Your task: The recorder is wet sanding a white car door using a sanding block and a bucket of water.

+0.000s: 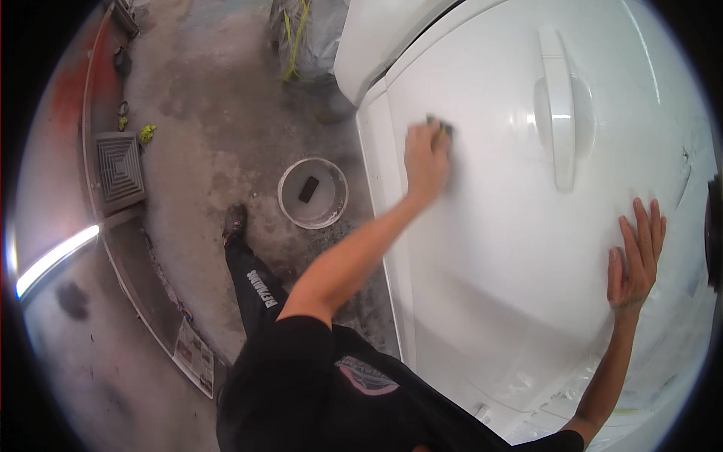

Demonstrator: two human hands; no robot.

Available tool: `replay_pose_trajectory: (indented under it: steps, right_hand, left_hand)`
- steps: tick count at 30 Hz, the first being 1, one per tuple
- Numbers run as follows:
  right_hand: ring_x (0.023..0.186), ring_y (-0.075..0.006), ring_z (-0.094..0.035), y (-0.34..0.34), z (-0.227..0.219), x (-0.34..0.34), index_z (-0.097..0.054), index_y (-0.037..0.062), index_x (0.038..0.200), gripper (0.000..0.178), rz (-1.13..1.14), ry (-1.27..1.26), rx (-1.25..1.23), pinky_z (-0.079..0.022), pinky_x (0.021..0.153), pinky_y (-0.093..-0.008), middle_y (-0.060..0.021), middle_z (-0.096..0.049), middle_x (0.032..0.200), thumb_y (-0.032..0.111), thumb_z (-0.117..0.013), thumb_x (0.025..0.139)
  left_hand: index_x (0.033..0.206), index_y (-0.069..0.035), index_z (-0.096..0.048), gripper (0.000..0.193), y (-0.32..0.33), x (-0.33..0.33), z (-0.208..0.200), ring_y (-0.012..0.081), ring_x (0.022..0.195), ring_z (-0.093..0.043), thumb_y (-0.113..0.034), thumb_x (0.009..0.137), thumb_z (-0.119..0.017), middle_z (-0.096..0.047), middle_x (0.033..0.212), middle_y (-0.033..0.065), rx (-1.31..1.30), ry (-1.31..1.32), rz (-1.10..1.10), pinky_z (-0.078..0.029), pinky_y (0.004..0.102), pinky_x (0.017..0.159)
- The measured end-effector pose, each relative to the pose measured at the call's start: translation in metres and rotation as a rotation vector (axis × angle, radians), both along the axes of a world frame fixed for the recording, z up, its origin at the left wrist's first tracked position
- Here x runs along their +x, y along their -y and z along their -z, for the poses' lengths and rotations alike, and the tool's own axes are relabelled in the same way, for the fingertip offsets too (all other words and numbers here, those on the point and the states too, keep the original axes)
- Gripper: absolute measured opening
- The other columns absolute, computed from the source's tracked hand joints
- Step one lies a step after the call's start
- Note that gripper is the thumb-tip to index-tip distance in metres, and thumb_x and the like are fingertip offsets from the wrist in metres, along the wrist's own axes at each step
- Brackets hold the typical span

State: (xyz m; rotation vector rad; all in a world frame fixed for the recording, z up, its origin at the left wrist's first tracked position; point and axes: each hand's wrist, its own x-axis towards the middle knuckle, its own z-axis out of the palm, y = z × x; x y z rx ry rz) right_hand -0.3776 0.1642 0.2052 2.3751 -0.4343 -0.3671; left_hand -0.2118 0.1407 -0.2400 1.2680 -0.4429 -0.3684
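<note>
A white car door panel (pixel 489 226) fills the right side of the view, with its door handle (pixel 559 143) near the upper right. My left hand (pixel 425 167) is closed around a small dark pad (pixel 446 128) with a greenish edge, pressed to the panel near its left edge. The fingers partly hide the pad, and the area is slightly blurred. Further right and nearer to me, my right hand (pixel 639 260) lies with fingers stretched out on the white surface below the handle, holding nothing.
On the floor left of the car stands a round white bucket (pixel 316 224) with a dark rectangular block (pixel 309 189) inside. A plastic-covered object (pixel 320 38) sits at the far end. Along the left wall are a square vent (pixel 120 167), a lit tube (pixel 56 260) and newspaper (pixel 193 358).
</note>
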Motion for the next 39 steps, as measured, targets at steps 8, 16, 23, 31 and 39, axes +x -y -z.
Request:
replay_pose_trajectory:
  steps: [8,16,23,31,39]
  right_hand:
    - [0.160,-0.0446,-0.039,0.000,0.006,0.013,-0.072,0.0019,0.140,0.047,-0.044,0.017,0.069,-0.022,0.133,-0.0643,-0.0185,-0.059,0.161,0.012,-0.060,0.096]
    - [0.160,-0.0449,-0.038,0.006,0.002,-0.002,-0.072,0.0021,0.140,0.047,-0.039,-0.019,0.025,-0.021,0.133,-0.0648,-0.0191,-0.058,0.161,0.011,-0.060,0.095]
    - [0.159,-0.0468,-0.039,-0.005,-0.001,0.012,-0.072,0.0027,0.139,0.047,-0.017,-0.016,0.038,-0.021,0.133,-0.0656,-0.0196,-0.058,0.161,0.013,-0.059,0.095]
    - [0.159,-0.0464,-0.039,-0.006,0.006,0.018,-0.072,0.0047,0.139,0.047,-0.034,-0.003,0.054,-0.021,0.133,-0.0653,-0.0201,-0.059,0.160,0.011,-0.058,0.095]
    - [0.159,-0.0466,-0.040,-0.001,0.004,0.006,-0.073,0.0008,0.137,0.047,-0.014,-0.004,0.030,-0.022,0.132,-0.0660,-0.0206,-0.060,0.159,0.011,-0.058,0.094]
  left_hand:
    - [0.113,0.002,-0.071,0.024,0.078,0.139,0.032,0.0396,0.105,-0.067,-0.009,0.091,-0.075,-0.068,0.109,0.0219,0.175,-0.045,-0.067,-0.053,0.0469,0.093]
    - [0.109,-0.001,-0.070,0.017,0.053,0.059,0.005,0.0383,0.101,-0.065,-0.009,0.094,-0.071,-0.066,0.109,0.0194,0.101,-0.021,-0.025,-0.052,0.0475,0.091]
    - [0.111,0.001,-0.068,0.020,0.052,0.079,0.006,0.0393,0.102,-0.065,-0.012,0.096,-0.073,-0.064,0.111,0.0206,0.085,0.014,-0.006,-0.052,0.0476,0.089]
    - [0.107,0.001,-0.067,0.019,0.090,0.162,0.006,0.0414,0.105,-0.063,-0.014,0.097,-0.073,-0.066,0.110,0.0225,0.104,-0.085,-0.083,-0.050,0.0501,0.093]
    - [0.119,0.000,-0.071,0.024,0.004,0.017,0.002,0.0386,0.111,-0.067,-0.005,0.095,-0.072,-0.067,0.114,0.0197,-0.019,-0.088,0.044,-0.053,0.0471,0.095]
